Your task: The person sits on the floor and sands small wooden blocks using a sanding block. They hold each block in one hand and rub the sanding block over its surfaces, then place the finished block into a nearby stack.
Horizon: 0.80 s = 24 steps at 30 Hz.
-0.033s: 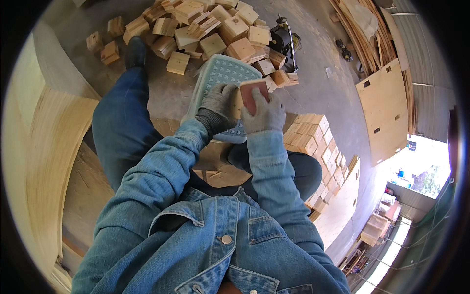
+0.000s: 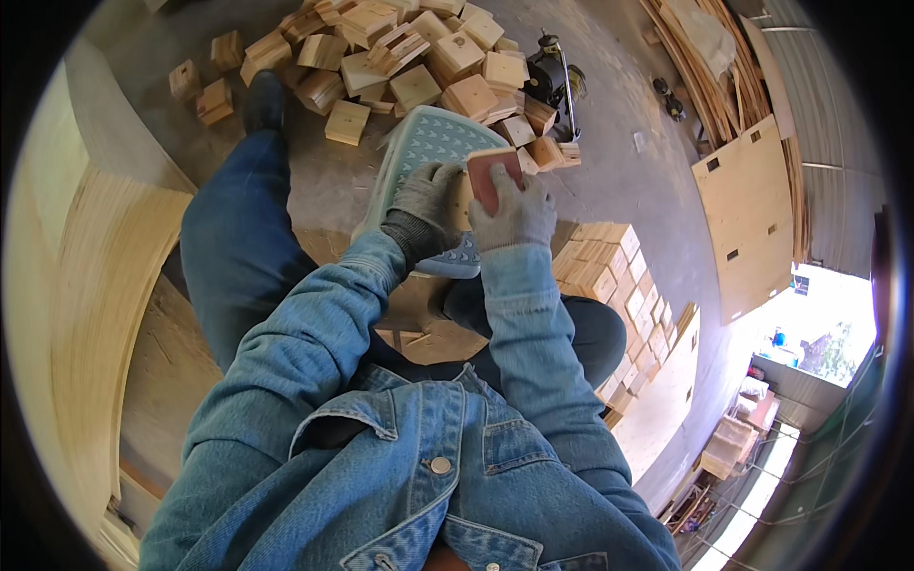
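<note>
My left hand (image 2: 427, 205), in a grey glove with a dark cuff, is closed round a pale wooden block (image 2: 460, 203), mostly hidden by the fingers. Beside it, my right hand (image 2: 519, 219), also gloved in grey, grips a flat sanding block (image 2: 484, 187) with a reddish-brown face and a pale edge. The sanding block sits against or just over the wooden block; their exact contact is hidden. Both hands are above a light-blue plastic stool (image 2: 433, 138) with a patterned top, between my legs.
A heap of loose wooden blocks (image 2: 414, 86) lies beyond the stool, with a black and silver tool (image 2: 562, 81) at its right. Neatly stacked blocks (image 2: 619, 285) stand by my right knee. Stacked plywood sheets (image 2: 105, 285) rise at left; a board (image 2: 747, 209) lies at right.
My right hand and the sanding block have shifted slightly to the right, and the block's tilt has changed a little. My left hand stays in place.
</note>
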Each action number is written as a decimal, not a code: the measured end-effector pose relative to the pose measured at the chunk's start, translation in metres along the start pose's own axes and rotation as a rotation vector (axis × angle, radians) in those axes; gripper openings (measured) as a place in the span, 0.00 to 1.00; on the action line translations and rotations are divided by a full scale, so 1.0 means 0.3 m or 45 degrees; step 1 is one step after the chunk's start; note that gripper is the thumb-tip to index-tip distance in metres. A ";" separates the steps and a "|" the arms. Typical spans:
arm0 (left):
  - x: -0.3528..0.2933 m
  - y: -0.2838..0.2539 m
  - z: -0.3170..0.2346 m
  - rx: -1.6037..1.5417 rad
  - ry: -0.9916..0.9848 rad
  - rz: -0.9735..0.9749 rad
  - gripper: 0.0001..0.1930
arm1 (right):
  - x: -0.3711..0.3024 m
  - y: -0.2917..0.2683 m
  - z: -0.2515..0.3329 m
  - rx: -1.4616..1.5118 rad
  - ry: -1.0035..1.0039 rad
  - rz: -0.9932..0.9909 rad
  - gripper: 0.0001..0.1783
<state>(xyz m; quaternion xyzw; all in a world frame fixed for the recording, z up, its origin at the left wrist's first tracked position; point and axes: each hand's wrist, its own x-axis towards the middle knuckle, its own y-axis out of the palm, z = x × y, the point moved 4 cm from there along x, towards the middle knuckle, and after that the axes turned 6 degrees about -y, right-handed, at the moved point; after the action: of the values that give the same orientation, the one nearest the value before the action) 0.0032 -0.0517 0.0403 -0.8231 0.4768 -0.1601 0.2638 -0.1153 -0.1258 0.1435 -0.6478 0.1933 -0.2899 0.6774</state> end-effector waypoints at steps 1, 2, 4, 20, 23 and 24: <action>0.004 0.004 0.007 -0.019 0.007 -0.035 0.47 | 0.052 0.009 -0.004 0.002 0.010 0.028 0.34; 0.007 0.010 0.013 -0.017 0.010 -0.048 0.47 | 0.077 0.010 -0.003 0.003 0.020 0.055 0.34; 0.008 0.011 0.020 -0.011 0.010 -0.071 0.47 | 0.070 0.021 -0.001 -0.017 0.015 0.045 0.35; -0.017 -0.037 -0.001 0.024 -0.032 0.082 0.49 | -0.208 -0.022 0.000 -0.028 -0.038 -0.012 0.33; -0.011 -0.042 -0.024 0.000 -0.057 0.129 0.49 | -0.080 0.001 -0.011 -0.036 -0.013 -0.025 0.34; -0.010 -0.028 -0.010 0.002 -0.058 0.100 0.49 | -0.030 0.004 -0.009 -0.027 -0.006 -0.017 0.34</action>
<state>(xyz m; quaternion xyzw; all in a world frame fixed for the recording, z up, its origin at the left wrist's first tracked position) 0.0061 -0.0465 0.0478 -0.8070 0.5024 -0.1313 0.2811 -0.1237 -0.1221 0.1411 -0.6570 0.1905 -0.2910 0.6689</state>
